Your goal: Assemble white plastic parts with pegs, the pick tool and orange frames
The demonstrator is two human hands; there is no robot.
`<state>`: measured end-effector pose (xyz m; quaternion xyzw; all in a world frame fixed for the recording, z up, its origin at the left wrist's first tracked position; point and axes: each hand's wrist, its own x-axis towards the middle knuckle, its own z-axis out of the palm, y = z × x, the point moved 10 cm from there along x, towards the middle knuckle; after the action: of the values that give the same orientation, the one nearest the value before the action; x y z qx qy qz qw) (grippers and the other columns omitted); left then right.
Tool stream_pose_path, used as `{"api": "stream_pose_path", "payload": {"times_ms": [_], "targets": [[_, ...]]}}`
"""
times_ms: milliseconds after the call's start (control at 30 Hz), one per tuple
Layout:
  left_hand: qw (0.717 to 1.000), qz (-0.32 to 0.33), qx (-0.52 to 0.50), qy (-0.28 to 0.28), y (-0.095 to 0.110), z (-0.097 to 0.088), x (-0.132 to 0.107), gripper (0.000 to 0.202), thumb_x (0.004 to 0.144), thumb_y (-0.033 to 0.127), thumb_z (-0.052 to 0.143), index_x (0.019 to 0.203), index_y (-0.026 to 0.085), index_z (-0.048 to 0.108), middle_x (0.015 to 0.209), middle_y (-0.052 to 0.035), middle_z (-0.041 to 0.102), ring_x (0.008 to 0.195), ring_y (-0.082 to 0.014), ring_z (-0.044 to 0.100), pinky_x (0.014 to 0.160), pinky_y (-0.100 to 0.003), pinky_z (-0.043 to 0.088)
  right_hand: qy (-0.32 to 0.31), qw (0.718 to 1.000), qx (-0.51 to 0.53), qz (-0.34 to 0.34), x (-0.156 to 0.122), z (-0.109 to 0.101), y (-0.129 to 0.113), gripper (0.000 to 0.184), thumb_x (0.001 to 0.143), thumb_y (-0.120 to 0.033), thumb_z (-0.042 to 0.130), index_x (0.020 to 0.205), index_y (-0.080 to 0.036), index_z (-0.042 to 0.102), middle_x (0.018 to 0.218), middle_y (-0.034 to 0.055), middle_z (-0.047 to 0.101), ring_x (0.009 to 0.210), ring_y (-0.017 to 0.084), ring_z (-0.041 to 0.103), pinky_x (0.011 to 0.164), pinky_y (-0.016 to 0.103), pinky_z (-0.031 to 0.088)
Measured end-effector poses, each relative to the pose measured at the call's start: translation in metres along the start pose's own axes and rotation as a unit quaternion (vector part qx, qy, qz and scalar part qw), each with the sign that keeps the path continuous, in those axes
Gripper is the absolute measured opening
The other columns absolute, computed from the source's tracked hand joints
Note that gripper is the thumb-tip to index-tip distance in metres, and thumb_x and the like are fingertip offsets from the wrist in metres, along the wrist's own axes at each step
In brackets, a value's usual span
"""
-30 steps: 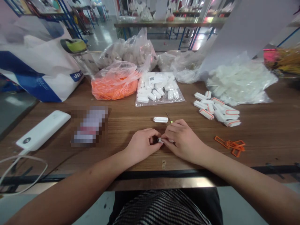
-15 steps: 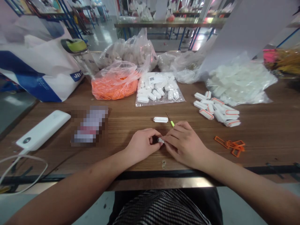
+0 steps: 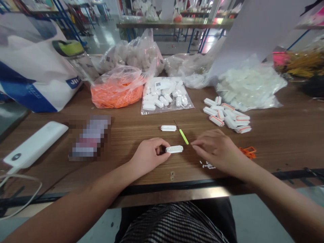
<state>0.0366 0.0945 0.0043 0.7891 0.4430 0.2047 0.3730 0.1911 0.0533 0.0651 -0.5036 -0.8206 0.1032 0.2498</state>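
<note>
My left hand [image 3: 150, 156] pinches the left end of a white connector housing [image 3: 175, 149], whose long face shows rows of small holes. My right hand [image 3: 215, 148] hovers to the right of it, fingers loosely stretched, with nothing visible in them. A small heap of tiny white pieces [image 3: 209, 165] lies below my right palm. Between the hands and a little farther off is a thin pick with a yellow-green handle [image 3: 184, 136]. Another white housing [image 3: 168, 128] rests left of the pick. Orange rectangular frames [image 3: 249, 152] lie partly hidden behind my right hand.
Farther right is a pile of white housings [image 3: 229, 116], some with orange edging. Behind stand a bag of orange parts [image 3: 117, 92], a bag of white housings [image 3: 165, 96] and a bag of translucent parts [image 3: 249, 87]. A white power bank [image 3: 36, 145] and a blurred-out phone [image 3: 91, 136] lie left.
My right hand has left the connector housing and moved right, uncovering the housing's holed face, the pick's handle and the tiny white pieces. The view has shifted slightly.
</note>
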Motion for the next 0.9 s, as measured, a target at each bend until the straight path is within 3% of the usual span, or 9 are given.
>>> {"api": "stream_pose_path", "payload": {"times_ms": [133,233,567,667,900], "targets": [[1.000,0.001,0.006,0.002,0.000,-0.001,0.001,0.011,0.076,0.022,0.067,0.086,0.021,0.070,0.059,0.0059,0.050,0.051,-0.0086,0.042,0.053,-0.021,0.035,-0.134,0.991,-0.010,0.000,-0.025,0.017,0.018,0.018,0.088,-0.023,0.058,0.073,-0.024,0.067,0.068,-0.0035,0.068,0.069,0.015,0.061,0.077,0.035,0.037],[1.000,0.004,0.011,0.007,0.001,-0.002,0.001,0.011,0.076,0.023,0.067,0.086,0.021,0.070,0.059,0.0056,0.051,0.051,-0.0089,0.043,0.053,-0.022,0.035,-0.162,0.987,-0.009,-0.016,-0.034,0.023,0.015,0.017,0.088,-0.021,0.059,0.076,-0.025,0.069,0.072,-0.0030,0.069,0.072,0.015,0.062,0.079,0.035,0.037],[1.000,0.011,0.011,0.008,0.002,-0.002,0.000,0.011,0.076,0.024,0.067,0.086,0.021,0.070,0.057,0.0058,0.049,0.051,-0.0089,0.042,0.051,-0.021,0.034,-0.138,0.979,-0.116,-0.097,-0.034,0.023,-0.009,0.026,0.090,-0.016,0.051,0.071,-0.020,0.068,0.066,0.0027,0.064,0.065,0.017,0.055,0.071,0.035,0.034],[1.000,0.012,0.011,0.007,0.002,-0.002,0.000,0.010,0.076,0.023,0.067,0.086,0.021,0.070,0.059,0.0055,0.051,0.051,-0.0087,0.043,0.052,-0.021,0.035,-0.115,0.981,-0.131,-0.082,-0.034,0.023,-0.007,0.025,0.088,-0.014,0.050,0.068,-0.018,0.065,0.066,0.0041,0.064,0.064,0.017,0.055,0.071,0.035,0.035],[1.000,0.000,0.008,0.003,0.002,0.000,0.000,0.011,0.076,0.022,0.067,0.086,0.021,0.070,0.059,0.0054,0.050,0.051,-0.0088,0.043,0.050,-0.020,0.034,-0.040,0.997,0.070,0.017,-0.002,0.014,-0.006,0.016,0.088,-0.021,0.055,0.075,-0.020,0.064,0.065,-0.0019,0.063,0.063,0.013,0.056,0.074,0.032,0.039]]}}
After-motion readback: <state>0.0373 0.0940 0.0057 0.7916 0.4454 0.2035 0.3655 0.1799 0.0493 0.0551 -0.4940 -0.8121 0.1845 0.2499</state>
